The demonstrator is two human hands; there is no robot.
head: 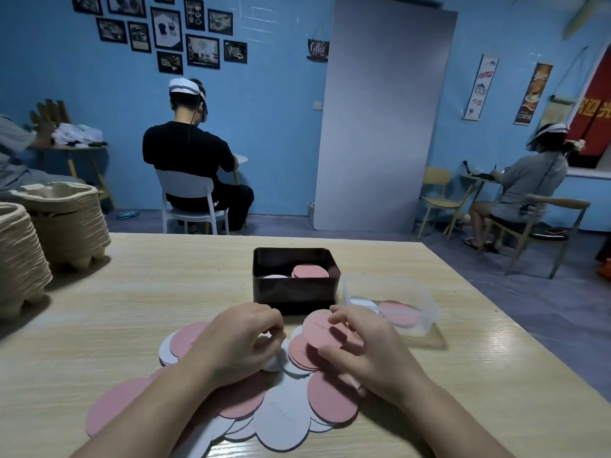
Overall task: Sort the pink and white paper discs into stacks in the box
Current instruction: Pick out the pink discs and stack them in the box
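Table (132, 309): we see pale wood grain
Pulp trays (69, 223): we count two stacks, left on the table
Seated person (190, 160): back turned to us, on a white chair (185, 198)
Framed pictures (167, 29): on the blue wall (274, 110)

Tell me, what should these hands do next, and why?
Probably carry the pink discs pinched in the right hand forward into the black box, onto its pink stack. That stack sits beside a white stack, so the held discs seem to belong there.

Left hand (241, 338) and right hand (367, 348) bare; forearms (158, 401) bare throughout.
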